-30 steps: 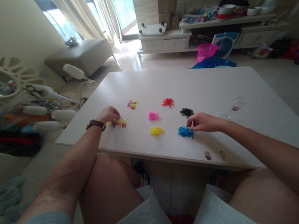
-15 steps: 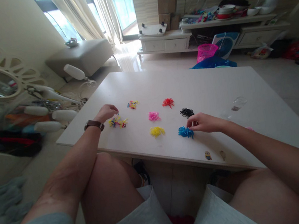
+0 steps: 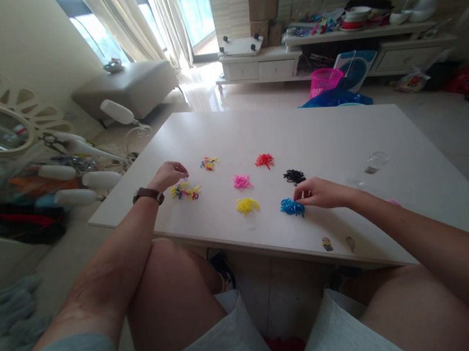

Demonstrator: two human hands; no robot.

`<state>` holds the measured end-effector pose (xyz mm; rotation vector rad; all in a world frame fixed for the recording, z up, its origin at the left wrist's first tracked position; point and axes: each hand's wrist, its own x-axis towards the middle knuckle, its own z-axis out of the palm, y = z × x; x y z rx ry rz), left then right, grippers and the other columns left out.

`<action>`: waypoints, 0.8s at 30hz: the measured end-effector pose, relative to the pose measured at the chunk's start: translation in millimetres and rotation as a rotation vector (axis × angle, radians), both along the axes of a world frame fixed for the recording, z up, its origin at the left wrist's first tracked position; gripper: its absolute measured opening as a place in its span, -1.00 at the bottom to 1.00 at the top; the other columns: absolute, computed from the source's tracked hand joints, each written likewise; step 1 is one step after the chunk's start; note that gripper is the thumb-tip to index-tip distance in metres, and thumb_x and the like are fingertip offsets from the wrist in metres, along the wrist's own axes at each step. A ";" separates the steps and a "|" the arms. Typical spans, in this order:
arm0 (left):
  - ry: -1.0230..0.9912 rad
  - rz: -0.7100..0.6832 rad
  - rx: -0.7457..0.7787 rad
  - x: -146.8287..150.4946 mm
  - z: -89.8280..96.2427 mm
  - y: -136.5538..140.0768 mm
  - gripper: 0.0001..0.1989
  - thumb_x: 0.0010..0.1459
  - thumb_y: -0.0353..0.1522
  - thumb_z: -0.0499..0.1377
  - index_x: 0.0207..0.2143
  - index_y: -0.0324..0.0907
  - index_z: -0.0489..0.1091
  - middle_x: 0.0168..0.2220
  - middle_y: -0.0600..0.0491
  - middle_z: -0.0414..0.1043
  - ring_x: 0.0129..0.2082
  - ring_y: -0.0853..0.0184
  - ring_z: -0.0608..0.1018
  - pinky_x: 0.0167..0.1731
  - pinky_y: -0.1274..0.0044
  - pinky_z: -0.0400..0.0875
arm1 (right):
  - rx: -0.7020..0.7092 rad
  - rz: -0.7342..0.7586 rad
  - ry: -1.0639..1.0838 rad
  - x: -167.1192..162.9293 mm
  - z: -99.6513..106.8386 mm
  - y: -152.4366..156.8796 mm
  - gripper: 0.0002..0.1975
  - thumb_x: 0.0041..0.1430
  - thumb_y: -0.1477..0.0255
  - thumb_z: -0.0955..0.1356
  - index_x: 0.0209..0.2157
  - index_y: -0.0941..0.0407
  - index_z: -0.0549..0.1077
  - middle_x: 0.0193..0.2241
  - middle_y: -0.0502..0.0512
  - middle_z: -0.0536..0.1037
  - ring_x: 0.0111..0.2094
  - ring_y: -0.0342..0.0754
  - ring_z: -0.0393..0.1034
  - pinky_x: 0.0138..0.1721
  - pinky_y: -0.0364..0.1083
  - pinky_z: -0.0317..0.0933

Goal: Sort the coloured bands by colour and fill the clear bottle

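On the white table (image 3: 210,135) lie small heaps of what look like little rubber bands, sorted by colour. My left hand (image 3: 170,175) is pinched over a mixed heap (image 3: 184,192), with a tiny dark bluish band at its fingertips. My right hand (image 3: 318,193) has its fingers closed at the edge of the blue heap (image 3: 292,207); whether bands are between them is hidden. Around them sit a yellow heap (image 3: 247,206), a pink heap (image 3: 242,182), a red heap (image 3: 265,161), a black heap (image 3: 294,176) and another mixed heap (image 3: 209,163).
Near the front edge lie a small yellow-and-blue cartoon figure (image 3: 327,244) and a pale little item (image 3: 350,244). A clear plastic container (image 3: 376,162) rests to the right. Left of the table stands a white lamp (image 3: 117,112); a pink basket (image 3: 324,82) is beyond.
My left fingertips shift very slightly, and the small band at them hangs a little more in sight. My right hand stays at the blue heap.
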<state>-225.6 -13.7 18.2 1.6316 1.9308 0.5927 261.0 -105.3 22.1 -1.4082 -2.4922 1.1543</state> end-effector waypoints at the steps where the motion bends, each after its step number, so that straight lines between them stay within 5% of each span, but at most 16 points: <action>1: -0.023 0.000 0.001 -0.7 0.0 -0.6 -0.68 -0.31 -0.21 0.39 -0.46 -0.22 0.55 -0.53 0.03 0.50 -0.54 0.40 0.39 -0.59 0.59 0.18 | 0.001 -0.001 -0.002 0.0 -0.1 -0.1 -0.73 0.10 0.23 0.39 -0.28 0.13 0.61 -0.41 0.10 0.61 -0.38 -0.04 0.45 -0.36 -0.12 0.27; 24: 0.099 -0.004 -0.016 -4.6 1.8 -2.6 -0.67 -0.26 -0.16 0.38 -0.48 -0.22 0.61 -0.56 0.01 0.50 -0.54 0.36 0.41 -0.57 0.56 0.21 | -0.010 0.016 -0.011 -2.4 1.3 -2.1 -0.75 0.11 0.27 0.37 -0.28 0.13 0.60 -0.41 0.09 0.60 -0.39 -0.05 0.44 -0.37 -0.13 0.25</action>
